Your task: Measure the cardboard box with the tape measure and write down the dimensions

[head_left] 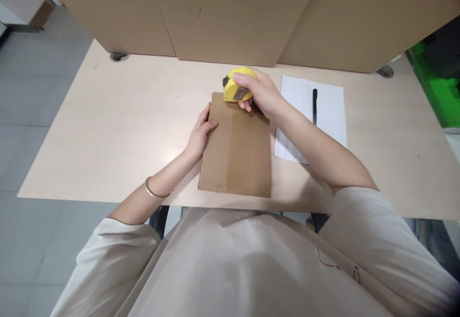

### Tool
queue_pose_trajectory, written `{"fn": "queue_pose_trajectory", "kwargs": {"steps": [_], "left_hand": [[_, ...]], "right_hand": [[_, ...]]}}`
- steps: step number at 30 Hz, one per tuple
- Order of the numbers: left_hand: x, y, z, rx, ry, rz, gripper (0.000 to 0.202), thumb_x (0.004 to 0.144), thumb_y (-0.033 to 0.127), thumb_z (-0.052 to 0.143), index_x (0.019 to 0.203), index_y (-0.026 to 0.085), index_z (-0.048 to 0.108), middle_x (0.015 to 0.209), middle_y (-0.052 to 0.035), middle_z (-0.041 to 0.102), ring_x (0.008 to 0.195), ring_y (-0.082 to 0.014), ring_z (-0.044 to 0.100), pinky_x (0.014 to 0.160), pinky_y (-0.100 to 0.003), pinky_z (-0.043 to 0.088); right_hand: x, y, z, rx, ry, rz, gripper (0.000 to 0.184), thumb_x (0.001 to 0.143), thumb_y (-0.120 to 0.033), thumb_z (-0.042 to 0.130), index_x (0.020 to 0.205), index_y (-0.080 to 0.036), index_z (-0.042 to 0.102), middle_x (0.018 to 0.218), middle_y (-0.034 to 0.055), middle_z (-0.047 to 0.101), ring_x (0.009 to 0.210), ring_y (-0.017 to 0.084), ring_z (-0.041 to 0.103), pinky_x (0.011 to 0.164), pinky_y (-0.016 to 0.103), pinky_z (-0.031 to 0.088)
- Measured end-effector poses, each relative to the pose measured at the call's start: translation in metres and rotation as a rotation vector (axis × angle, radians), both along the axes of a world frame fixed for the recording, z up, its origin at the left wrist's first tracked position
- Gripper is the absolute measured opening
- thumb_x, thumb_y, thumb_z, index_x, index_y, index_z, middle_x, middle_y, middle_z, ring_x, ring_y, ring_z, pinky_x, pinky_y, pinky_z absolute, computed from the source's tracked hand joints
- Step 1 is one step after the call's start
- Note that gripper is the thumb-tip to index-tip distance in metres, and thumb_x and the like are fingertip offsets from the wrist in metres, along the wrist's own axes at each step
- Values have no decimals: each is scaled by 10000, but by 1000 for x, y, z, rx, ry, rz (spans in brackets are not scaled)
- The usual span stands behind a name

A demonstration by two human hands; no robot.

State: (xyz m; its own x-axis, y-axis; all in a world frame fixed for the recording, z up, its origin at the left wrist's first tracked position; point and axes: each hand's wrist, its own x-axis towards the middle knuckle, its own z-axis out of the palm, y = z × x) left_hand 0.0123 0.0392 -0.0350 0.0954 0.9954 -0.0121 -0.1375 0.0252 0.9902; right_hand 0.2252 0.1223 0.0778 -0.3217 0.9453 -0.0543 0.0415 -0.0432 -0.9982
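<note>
At far end of cardboard box [235,151]: right hand [266,92] wrapped around tape measure [232,88].
Box's left side: left hand [200,137] loosely spread against it.

Box [247,163] on table [125,130], centre of frame. Our left hand [201,135] is at the box's left edge. Tape measure [239,82] in our right hand [266,91], over the box's far end; we cannot quite tell whether it touches. Right of the box, on the table, we log a paper sheet [332,111], partly behind our right forearm [316,149]; pen [315,103] on it. Panels [233,15] stand behind, across the top of frame.
</note>
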Motion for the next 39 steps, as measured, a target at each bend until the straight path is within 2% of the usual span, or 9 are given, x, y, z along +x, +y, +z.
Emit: {"fn": "queue_pose_trajectory", "kwargs": {"steps": [3,5,9,13,17,23,27,33,39], "left_hand": [[0,10,1,-42,-50,57,807,875,391,806,1669,339,673,1946,-53,651,1849,-413,558,1534,-581,478],[-2,25,3,-3,-69,59,727,839,382,834,1553,335,710,1843,-66,738,1797,-411,608,1499,-569,518],[-12,63,2,64,-95,-11,603,781,454,934,1339,314,754,1575,-91,879,1653,-419,723,1426,-552,567],[-18,85,-3,65,-64,-140,625,715,472,977,1287,293,800,1466,-104,909,1571,-428,767,1384,-562,574],[-21,92,-9,91,-30,-118,645,649,429,970,1267,323,818,1434,-67,898,1527,-395,753,1336,-517,579],[-18,99,-7,78,-19,-90,567,877,770,920,1165,297,803,1343,-98,880,1415,-374,780,1270,-498,599],[-18,100,-6,75,-36,-97,593,825,765,1030,1148,309,831,1281,-70,896,1332,-340,811,1265,-475,606],[-22,96,0,19,-35,-149,539,868,658,1009,1245,286,906,1406,-106,931,1404,-356,827,1301,-504,616],[-21,94,2,-5,-29,-134,496,863,612,1009,1230,292,915,1285,-85,933,1302,-346,840,1235,-510,643]], "right_hand": [[-26,7,-2,9,-29,46,953,564,-1080,1019,993,-289,706,882,-37,758,680,114,527,544,367,344],[-39,10,-3,10,-81,64,923,599,-1066,1025,984,-297,690,856,-38,736,675,123,512,524,365,320],[-45,8,5,22,-168,55,691,777,-794,1113,926,-301,651,822,-6,678,690,163,562,476,349,324],[-29,4,18,-9,-179,45,604,796,-630,1152,927,-299,664,837,7,706,702,176,604,464,322,363],[-7,2,21,-59,-176,4,556,791,-523,1158,902,-299,662,822,8,713,638,171,563,449,327,346],[1,4,12,-41,-156,-36,564,832,-522,1158,943,-295,654,806,-9,688,585,139,500,409,288,315],[2,5,12,-46,-150,-7,579,825,-556,1169,967,-287,677,813,-10,705,599,133,520,405,270,332],[62,-6,19,-58,-183,-106,488,849,-558,1115,906,-258,734,806,40,718,580,145,533,406,288,256],[123,-30,2,-102,-181,-261,394,849,-521,1029,899,-293,711,800,40,722,563,166,524,416,314,247]]}}
